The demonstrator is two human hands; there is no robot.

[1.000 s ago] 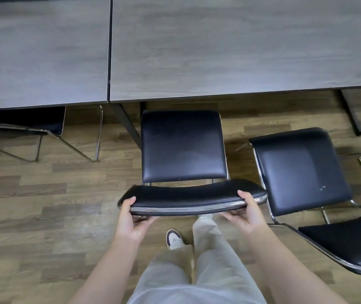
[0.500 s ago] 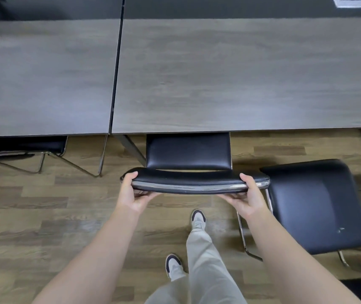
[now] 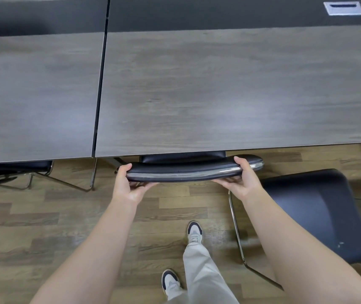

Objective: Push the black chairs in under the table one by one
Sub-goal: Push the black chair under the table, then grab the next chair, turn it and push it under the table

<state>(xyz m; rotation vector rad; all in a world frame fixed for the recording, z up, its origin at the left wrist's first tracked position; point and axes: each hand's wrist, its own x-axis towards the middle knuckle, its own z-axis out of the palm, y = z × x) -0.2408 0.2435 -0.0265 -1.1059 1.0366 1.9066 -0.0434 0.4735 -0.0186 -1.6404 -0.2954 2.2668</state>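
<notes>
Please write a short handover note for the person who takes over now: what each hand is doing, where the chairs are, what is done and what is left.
Left hand: gripping the left end of the backrest of the middle chair.
Right hand: gripping the right end of the same backrest.
Middle chair: seat almost fully under the table; only a thin strip of seat shows at the edge.
Chair on the left: already tucked under the table.
Chair on the right: out on the floor, seat fully exposed, turned at an angle.
Done: left chair; middle chair nearly in.
Left: finish the push, release, then push in the right chair.
</notes>
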